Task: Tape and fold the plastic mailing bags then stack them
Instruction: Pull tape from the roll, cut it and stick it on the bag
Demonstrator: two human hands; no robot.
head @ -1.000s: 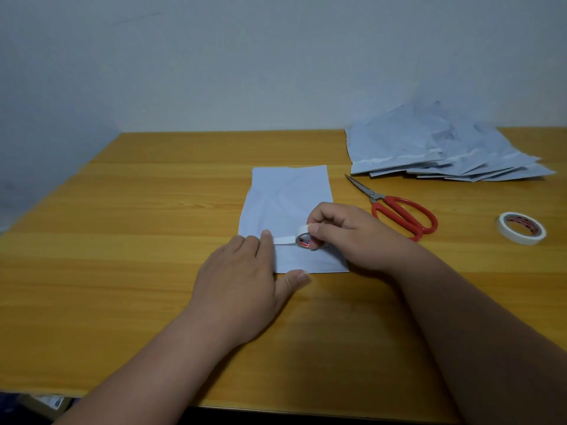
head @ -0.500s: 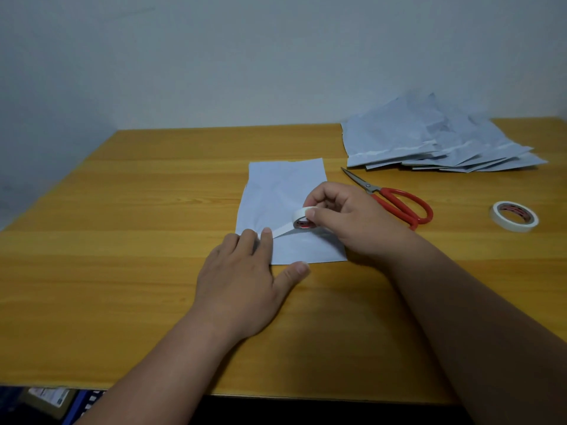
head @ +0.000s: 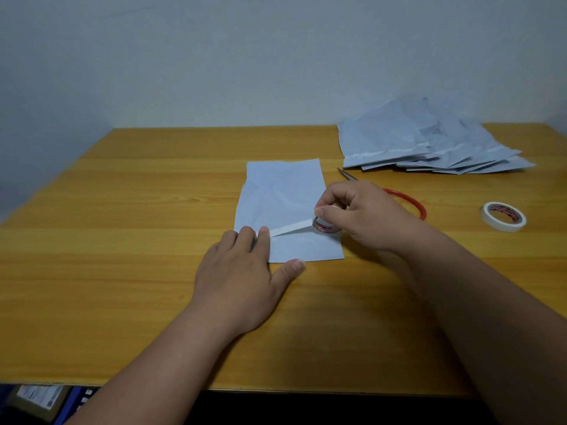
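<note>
On the desk (head: 122, 271), my left hand (head: 242, 271) flat-pins the flimsy bag (head: 282, 191); right hand (head: 365, 216) fingers pinch the tape roll (head: 325, 226).

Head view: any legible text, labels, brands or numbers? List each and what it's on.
None can be read.
Tape roll held by the right hand: red print on the core, too blurred to read.
Spare tape roll on the table: red print inside the core, too small to read.
Box label below the table's near edge: printed lines, blurred.
Mailing bag and bag pile: no print visible.
</note>
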